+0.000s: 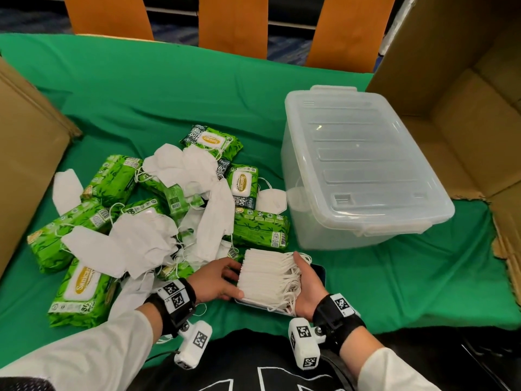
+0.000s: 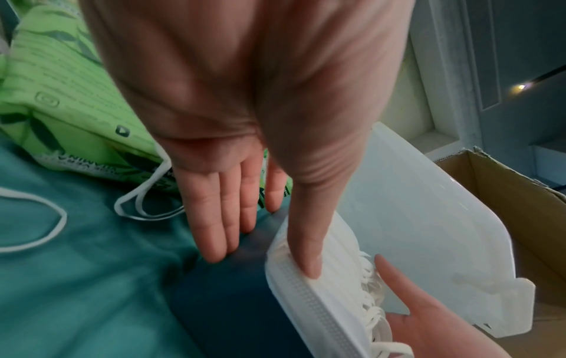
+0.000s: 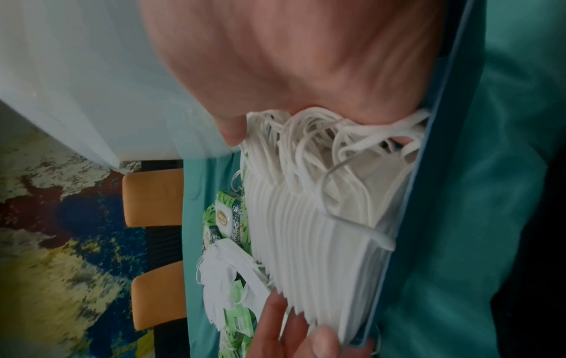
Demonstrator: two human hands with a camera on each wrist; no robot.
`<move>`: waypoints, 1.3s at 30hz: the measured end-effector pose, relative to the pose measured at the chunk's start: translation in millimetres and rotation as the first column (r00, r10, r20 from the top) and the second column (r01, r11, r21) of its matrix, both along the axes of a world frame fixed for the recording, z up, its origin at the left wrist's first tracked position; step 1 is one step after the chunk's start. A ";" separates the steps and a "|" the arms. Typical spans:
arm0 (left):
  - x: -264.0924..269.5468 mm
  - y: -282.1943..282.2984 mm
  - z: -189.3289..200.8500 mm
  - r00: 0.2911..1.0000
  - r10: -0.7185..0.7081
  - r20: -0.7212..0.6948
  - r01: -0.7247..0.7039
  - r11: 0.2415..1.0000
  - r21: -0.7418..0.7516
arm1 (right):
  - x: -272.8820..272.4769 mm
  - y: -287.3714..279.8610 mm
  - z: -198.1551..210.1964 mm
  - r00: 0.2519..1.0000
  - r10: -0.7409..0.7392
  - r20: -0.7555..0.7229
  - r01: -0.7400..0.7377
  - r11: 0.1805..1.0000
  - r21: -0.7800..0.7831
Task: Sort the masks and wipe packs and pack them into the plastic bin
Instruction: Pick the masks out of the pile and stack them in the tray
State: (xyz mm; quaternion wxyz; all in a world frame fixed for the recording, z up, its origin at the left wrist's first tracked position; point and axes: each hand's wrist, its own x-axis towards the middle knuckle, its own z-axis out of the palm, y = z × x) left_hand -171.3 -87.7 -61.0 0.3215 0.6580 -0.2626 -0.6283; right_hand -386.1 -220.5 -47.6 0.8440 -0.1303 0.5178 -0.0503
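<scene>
A neat stack of white masks [image 1: 266, 277] lies on a dark flat sheet [image 1: 318, 270] at the near edge of the green cloth. My left hand [image 1: 231, 282] presses its left side with straight fingers, and in the left wrist view the thumb [image 2: 306, 254] rests on the stack [image 2: 321, 302]. My right hand [image 1: 306, 280] lies flat against the ear-loop side [image 3: 321, 145], thumb up. A jumble of green wipe packs [image 1: 259, 227] and loose masks [image 1: 146, 241] covers the left half. The clear plastic bin [image 1: 361, 153] stands to the right with its lid on.
Open cardboard boxes flank the table, one at the left [image 1: 25, 153] and one at the right [image 1: 465, 94] just behind the bin. Orange chair backs [image 1: 234, 24] line the far edge. Bare green cloth [image 1: 394, 277] lies in front of the bin.
</scene>
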 end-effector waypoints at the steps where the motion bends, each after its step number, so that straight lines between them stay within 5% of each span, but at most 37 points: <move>1: -0.4 0.2 -0.1 1.000 -0.010 0.009 0.010 1.000 -0.003 | 0.2 -0.1 -0.9 1.000 -0.019 0.012 0.018 1.000 0.015; 7: 2.4 -1.7 1.0 0.997 -0.067 0.047 0.067 0.998 -0.003 | 4.7 7.5 19.6 0.994 -0.102 -0.037 0.100 0.994 -0.043; 13: 31.4 -5.1 22.2 0.998 -0.050 0.043 0.050 0.999 -0.015 | 1.3 4.9 66.5 0.962 -0.181 -0.203 0.107 0.939 -0.328; 18: 99.0 -6.8 54.7 0.989 0.064 0.134 -0.056 0.997 -0.062 | 17.9 -1.8 115.6 0.969 -0.165 -0.186 0.018 0.792 -0.611; 22: 161.9 -11.2 67.4 0.942 0.221 0.252 -0.203 0.975 -0.095 | 74.4 -12.0 123.8 0.987 -0.029 -0.161 -0.087 0.736 -0.671; 29: 265.4 -33.3 50.7 0.818 0.452 0.356 -0.442 0.890 -0.114 | 208.2 -60.1 87.6 0.975 0.188 -0.119 -0.219 0.899 -0.380; 39: 367.9 -73.4 2.3 0.659 0.200 0.725 -0.272 0.962 -0.018 | 350.7 -128.8 61.5 0.900 0.151 -0.408 -0.402 0.648 -0.647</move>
